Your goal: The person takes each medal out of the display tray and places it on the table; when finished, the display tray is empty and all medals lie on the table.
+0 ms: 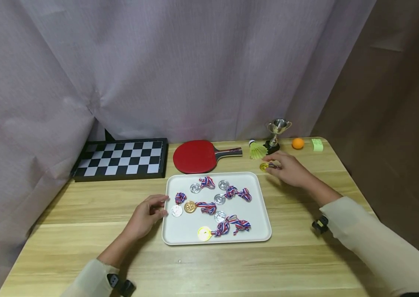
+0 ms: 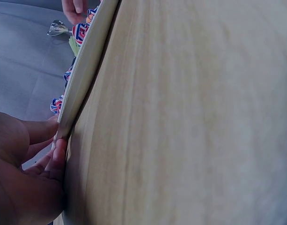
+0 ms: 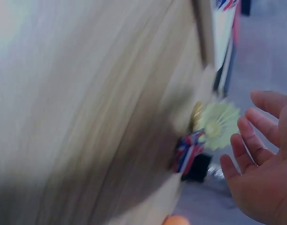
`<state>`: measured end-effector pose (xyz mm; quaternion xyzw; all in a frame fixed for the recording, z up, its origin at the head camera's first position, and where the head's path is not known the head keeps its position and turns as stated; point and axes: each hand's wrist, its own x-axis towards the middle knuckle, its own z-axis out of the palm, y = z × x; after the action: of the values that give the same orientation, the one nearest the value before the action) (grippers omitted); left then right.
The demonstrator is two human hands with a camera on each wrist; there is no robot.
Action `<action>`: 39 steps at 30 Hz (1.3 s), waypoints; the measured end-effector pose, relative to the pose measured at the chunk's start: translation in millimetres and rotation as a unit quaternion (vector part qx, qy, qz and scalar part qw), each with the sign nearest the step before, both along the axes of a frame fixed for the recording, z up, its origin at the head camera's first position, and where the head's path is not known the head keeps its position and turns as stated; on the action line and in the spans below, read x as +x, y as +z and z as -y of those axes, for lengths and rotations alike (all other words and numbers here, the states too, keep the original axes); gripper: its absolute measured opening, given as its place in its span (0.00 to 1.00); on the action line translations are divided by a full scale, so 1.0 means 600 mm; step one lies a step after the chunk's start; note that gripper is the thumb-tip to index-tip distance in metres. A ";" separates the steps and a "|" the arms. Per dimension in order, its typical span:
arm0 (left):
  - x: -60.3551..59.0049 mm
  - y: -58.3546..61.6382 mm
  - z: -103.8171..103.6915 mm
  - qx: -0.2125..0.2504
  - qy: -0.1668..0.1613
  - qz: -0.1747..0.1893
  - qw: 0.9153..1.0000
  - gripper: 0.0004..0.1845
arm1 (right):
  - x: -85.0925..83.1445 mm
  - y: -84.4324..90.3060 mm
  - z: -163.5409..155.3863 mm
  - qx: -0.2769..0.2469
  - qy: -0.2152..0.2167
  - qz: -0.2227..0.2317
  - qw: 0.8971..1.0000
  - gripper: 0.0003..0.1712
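A white tray (image 1: 257, 227) lies on the table with several silver and gold medals on it, their red, white and blue ribbons bunched up. At its left edge my left hand (image 1: 145, 217) pinches the rim (image 2: 80, 84), fingers on either side of it in the left wrist view. Beyond the tray's far right corner, a gold medal (image 1: 264, 166) with a striped ribbon (image 3: 189, 151) lies on the wood. My right hand (image 1: 288, 168) hovers over that medal; in the right wrist view its fingers (image 3: 248, 136) are spread loosely and stand apart from it.
Along the back lie a checkered board (image 1: 124, 159), a red table tennis bat (image 1: 196, 156), a yellow-green shuttlecock (image 1: 257, 150), a small trophy cup (image 1: 278, 128), an orange ball (image 1: 297, 143) and a green block (image 1: 317, 145). A grey curtain (image 1: 194, 70) hangs behind the table.
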<state>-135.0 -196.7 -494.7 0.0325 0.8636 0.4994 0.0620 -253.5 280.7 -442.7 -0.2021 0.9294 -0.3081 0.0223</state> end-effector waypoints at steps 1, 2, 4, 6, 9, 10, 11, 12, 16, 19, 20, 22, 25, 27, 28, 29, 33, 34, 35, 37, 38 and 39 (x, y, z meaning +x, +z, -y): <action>0.000 0.000 0.000 0.000 0.000 0.000 1.000 0.24 | 0.008 0.005 0.005 0.000 0.004 -0.004 1.000 0.21; 0.000 0.000 0.000 -0.002 -0.002 -0.003 1.000 0.24 | 0.016 0.010 0.009 -0.001 0.010 -0.007 1.000 0.21; 0.000 -0.001 0.000 -0.002 -0.002 -0.004 1.000 0.24 | 0.032 0.017 0.019 -0.004 0.018 -0.012 1.000 0.21; 0.000 -0.001 0.001 -0.002 -0.002 -0.003 1.000 0.24 | 0.049 0.024 0.030 -0.013 0.024 -0.011 1.000 0.22; -0.001 -0.001 0.000 0.001 -0.002 -0.001 1.000 0.24 | 0.073 0.029 0.046 -0.020 0.029 -0.004 0.999 0.22; -0.001 -0.001 0.000 0.001 -0.002 -0.001 1.000 0.24 | 0.081 0.030 0.052 -0.020 0.032 -0.003 0.999 0.22; -0.001 -0.001 0.001 0.000 -0.003 -0.003 1.000 0.24 | 0.089 0.030 0.058 -0.020 0.035 0.000 0.999 0.22; -0.001 -0.001 0.001 0.000 -0.003 -0.004 1.000 0.24 | 0.097 0.031 0.064 -0.020 0.039 0.001 0.999 0.22; 0.000 0.000 0.000 0.002 -0.004 -0.006 1.000 0.24 | 0.128 0.027 0.092 -0.030 0.061 0.012 0.998 0.22; 0.000 0.000 -0.001 0.005 -0.002 -0.004 1.000 0.24 | 0.150 0.024 0.117 -0.041 0.079 0.033 0.995 0.22; 0.000 0.000 -0.001 0.004 -0.004 -0.006 1.000 0.24 | 0.157 0.022 0.126 -0.045 0.085 0.041 0.995 0.22; 0.001 0.000 -0.001 0.004 -0.003 -0.007 1.000 0.24 | 0.169 0.018 0.142 -0.049 0.099 0.054 0.992 0.22; 0.001 0.000 -0.001 0.005 -0.002 -0.009 1.000 0.24 | 0.185 0.012 0.166 -0.056 0.120 0.067 0.989 0.21; 0.000 0.000 -0.001 0.005 -0.002 -0.009 1.000 0.23 | 0.194 0.006 0.182 -0.059 0.135 0.067 0.987 0.21; 0.000 0.000 0.000 0.006 -0.002 -0.009 1.000 0.23 | 0.198 0.004 0.190 -0.063 0.145 0.067 0.985 0.21; 0.000 0.000 -0.001 0.007 -0.002 -0.009 1.000 0.23 | 0.203 0.001 0.198 -0.068 0.152 0.071 0.984 0.21; 0.000 0.000 -0.001 0.009 -0.003 -0.009 1.000 0.23 | 0.216 -0.010 0.231 -0.086 0.175 0.087 0.977 0.21; 0.000 0.001 -0.001 0.008 -0.002 -0.009 1.000 0.23 | 0.219 -0.011 0.239 -0.084 0.177 0.093 0.976 0.22; 0.000 0.001 -0.001 0.007 -0.002 -0.008 1.000 0.23 | 0.222 -0.014 0.247 -0.078 0.177 0.096 0.976 0.22; 0.000 0.001 -0.001 0.005 -0.002 -0.009 1.000 0.23 | 0.228 -0.018 0.262 -0.064 0.182 0.095 0.977 0.23; 0.000 0.001 -0.001 0.004 -0.002 -0.009 1.000 0.23 | 0.230 -0.021 0.269 -0.055 0.186 0.089 0.977 0.23; 0.001 0.001 -0.002 0.004 -0.002 -0.008 1.000 0.23 | 0.231 -0.024 0.275 -0.048 0.191 0.084 0.977 0.23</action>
<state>-134.6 -195.7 -494.1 0.0384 0.8619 0.5025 0.0557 -114.6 115.6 -457.4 -0.3498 0.8527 -0.3584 0.1488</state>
